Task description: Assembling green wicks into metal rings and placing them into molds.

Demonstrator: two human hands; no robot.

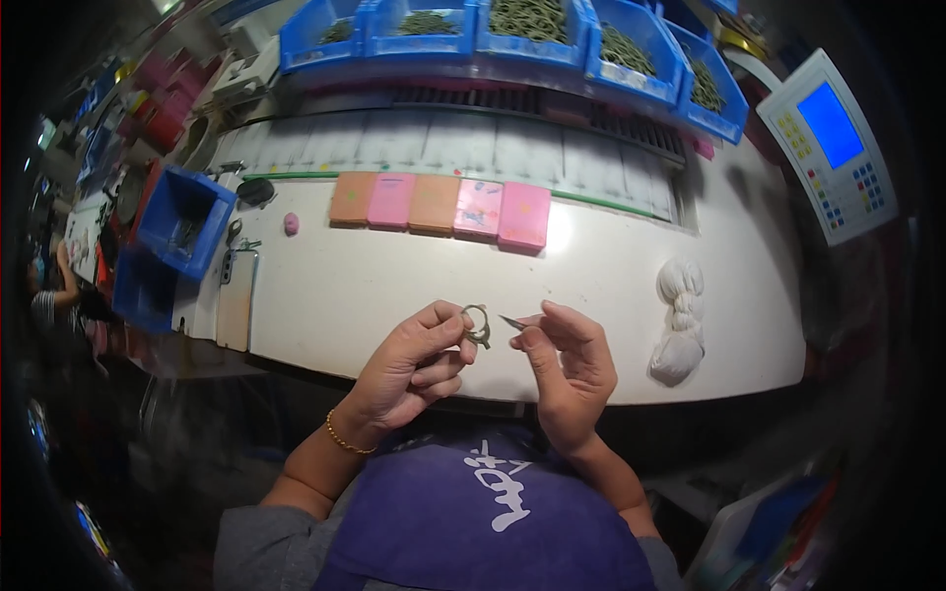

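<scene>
My left hand (414, 360) pinches a small ring-shaped metal part (477, 323) between thumb and fingers, just above the white table's near edge (325, 295). Close to its right, my right hand (567, 364) holds a thin pointed metal tool (512, 322), its tip aimed at the ring and almost touching it. A gold bracelet sits on my left wrist. Both hands hover over the table in front of my purple apron.
A row of orange and pink flat blocks (439, 205) lies mid-table. A white bundle of thread (680, 320) lies at the right. Blue bins (512, 34) of dark parts line the back, more blue bins (177, 222) stand left. A control panel with a blue screen (833, 143) stands right.
</scene>
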